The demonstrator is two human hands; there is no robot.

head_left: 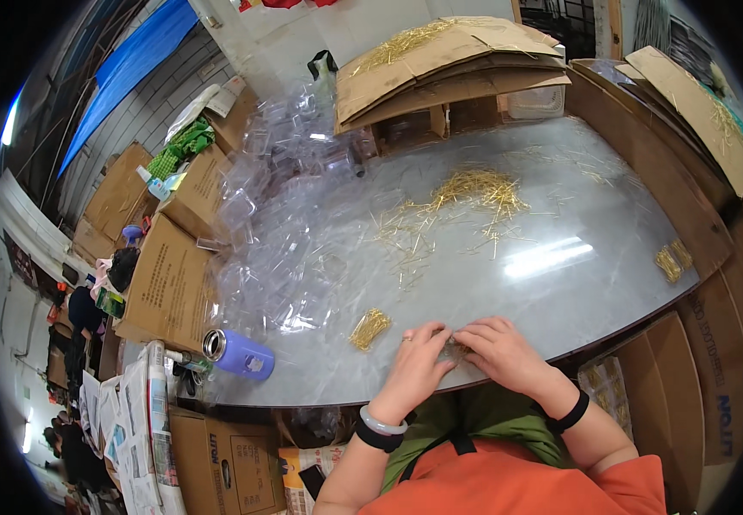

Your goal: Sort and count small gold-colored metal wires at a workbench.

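Note:
My left hand (418,367) and my right hand (509,357) meet over the near edge of the grey table (320,378). Both have their fingers bent and closed around something small between them. Fingers hide most of it, so I cannot make out what it is. Left of my left hand lies a neat bundle of thin gold-coloured metal sticks (369,329). Farther off, a loose heap of the same gold sticks (479,190) spreads over the tabletop, with strays scattered around it.
Many clear plastic boxes (285,249) pile up on the table's left side. A purple bottle (241,354) lies tilted near the front left edge. More gold bundles (673,260) sit at the right edge. Cardboard sheets (448,69) rest at the back; a cardboard box (165,283) stands left.

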